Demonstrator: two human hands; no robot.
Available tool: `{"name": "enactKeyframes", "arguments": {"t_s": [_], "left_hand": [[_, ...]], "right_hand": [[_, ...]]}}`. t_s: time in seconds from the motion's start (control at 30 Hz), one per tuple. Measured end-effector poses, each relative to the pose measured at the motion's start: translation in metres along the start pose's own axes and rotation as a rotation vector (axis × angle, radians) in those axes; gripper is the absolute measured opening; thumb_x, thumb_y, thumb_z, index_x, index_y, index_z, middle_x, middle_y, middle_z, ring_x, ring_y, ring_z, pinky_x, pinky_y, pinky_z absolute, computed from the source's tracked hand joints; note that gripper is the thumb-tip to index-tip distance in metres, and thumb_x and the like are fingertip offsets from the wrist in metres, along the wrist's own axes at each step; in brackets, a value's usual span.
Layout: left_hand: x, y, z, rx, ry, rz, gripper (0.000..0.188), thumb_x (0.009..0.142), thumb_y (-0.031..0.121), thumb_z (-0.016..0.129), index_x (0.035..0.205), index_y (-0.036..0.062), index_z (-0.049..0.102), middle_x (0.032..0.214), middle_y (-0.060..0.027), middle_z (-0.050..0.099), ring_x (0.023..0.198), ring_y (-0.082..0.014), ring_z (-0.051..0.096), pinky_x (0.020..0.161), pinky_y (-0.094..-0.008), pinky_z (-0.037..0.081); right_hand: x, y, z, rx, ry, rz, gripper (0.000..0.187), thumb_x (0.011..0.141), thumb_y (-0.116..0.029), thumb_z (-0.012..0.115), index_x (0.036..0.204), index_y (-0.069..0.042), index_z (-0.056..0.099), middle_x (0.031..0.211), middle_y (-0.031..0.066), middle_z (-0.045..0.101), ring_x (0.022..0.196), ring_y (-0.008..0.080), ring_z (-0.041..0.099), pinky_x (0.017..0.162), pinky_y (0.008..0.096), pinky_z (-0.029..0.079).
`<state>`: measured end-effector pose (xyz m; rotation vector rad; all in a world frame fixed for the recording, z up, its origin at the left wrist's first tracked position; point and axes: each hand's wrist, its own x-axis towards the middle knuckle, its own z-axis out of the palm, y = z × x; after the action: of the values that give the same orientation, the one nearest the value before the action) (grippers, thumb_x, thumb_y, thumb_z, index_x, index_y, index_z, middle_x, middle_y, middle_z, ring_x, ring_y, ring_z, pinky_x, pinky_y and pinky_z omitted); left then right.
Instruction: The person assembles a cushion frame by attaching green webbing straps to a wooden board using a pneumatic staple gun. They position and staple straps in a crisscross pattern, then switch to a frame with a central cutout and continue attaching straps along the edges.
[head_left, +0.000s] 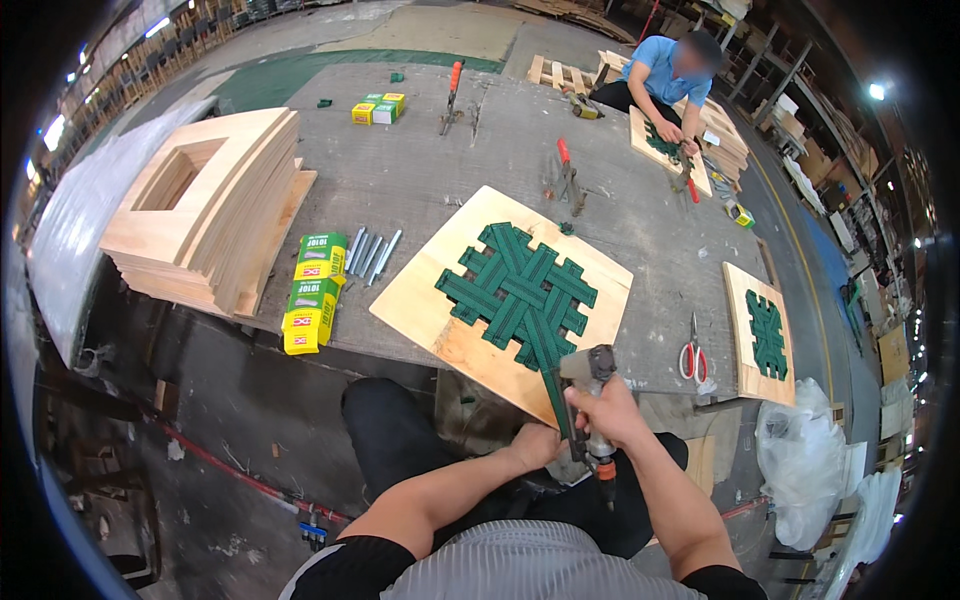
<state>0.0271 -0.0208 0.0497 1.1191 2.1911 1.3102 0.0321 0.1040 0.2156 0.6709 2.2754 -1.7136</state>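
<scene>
Green woven webbing straps [520, 292] lie interlaced on a pale square wooden panel [420, 270], overhanging the grey tabletop's [380, 170] near edge; right hand [610, 412] is wrapped round a grey metal air stapler [590, 365], beside the loose strap end; left hand [537, 445] is curled at the panel's near corner, its hold indeterminable; advisable: strap taut, nose square, fingers clear; red-handled metal scissors [692, 355] lie rightward.

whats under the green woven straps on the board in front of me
A pale wooden board, its bare surface showing around the green woven straps. The wood directly beneath the weave is covered, so whether it is solid or has an opening there cannot be seen.
</scene>
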Motion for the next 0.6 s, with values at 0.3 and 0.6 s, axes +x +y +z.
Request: {"name": "enactKeyframes", "arguments": {"t_s": [0.3, 0.6], "left_hand": [[-0.02, 0.057, -0.054, -1.049, -0.213, -0.598, 0.049, 0.113, 0.039, 0.044, 0.117, -0.0029, 0.068, 0.107, -0.0129, 0.076, 0.104, -0.0201, 0.072, 0.093, -0.0334, 0.055], [0.07, 0.035, -0.169, -1.098, 0.086, -0.699, 0.038, 0.111, 0.032, 0.051, 0.117, -0.0026, 0.066, 0.103, -0.0135, 0.076, 0.071, -0.0213, 0.069, 0.064, -0.0348, 0.06]], "right_hand": [[-0.018, 0.007, -0.049, 0.14, 0.164, -0.031, 0.024, 0.098, -0.009, 0.07, 0.119, 0.0, 0.061, 0.084, 0.0036, 0.067, 0.052, 0.0105, 0.058, 0.046, 0.0273, 0.047], [-0.008, 0.004, -0.034, 0.134, 0.027, 0.012, 0.028, 0.097, -0.013, 0.072, 0.119, 0.001, 0.062, 0.088, 0.0047, 0.066, 0.055, 0.011, 0.06, 0.047, 0.0277, 0.047]]}}
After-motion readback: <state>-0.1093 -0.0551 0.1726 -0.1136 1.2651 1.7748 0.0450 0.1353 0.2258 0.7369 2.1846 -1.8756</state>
